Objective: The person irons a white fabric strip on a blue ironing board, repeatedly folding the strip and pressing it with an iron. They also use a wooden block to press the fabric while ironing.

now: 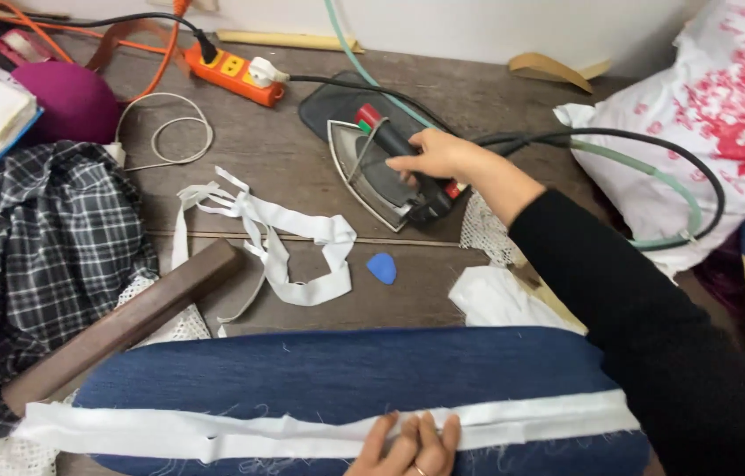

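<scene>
My right hand [444, 157] is closed around the black handle of a steam iron [378, 167] that rests on a dark mat [328, 104] at the back of the wooden table. My left hand [409, 443] lies flat, fingers together, pressing a long white fabric strip [214, 432] onto a blue denim-covered pressing pad [346, 375] at the near edge. The strip runs the pad's full width. A blue piece of tailor's chalk [381, 268] sits between the iron and the pad.
A dark wooden block [126, 324] lies slanted at the left by plaid fabric [29, 264]. Loose white strips [284, 242] sit mid-table. An orange power strip [231, 72], cords and a green hose [654, 167] run along the back. A red-printed white bag [716, 115] stands at the right.
</scene>
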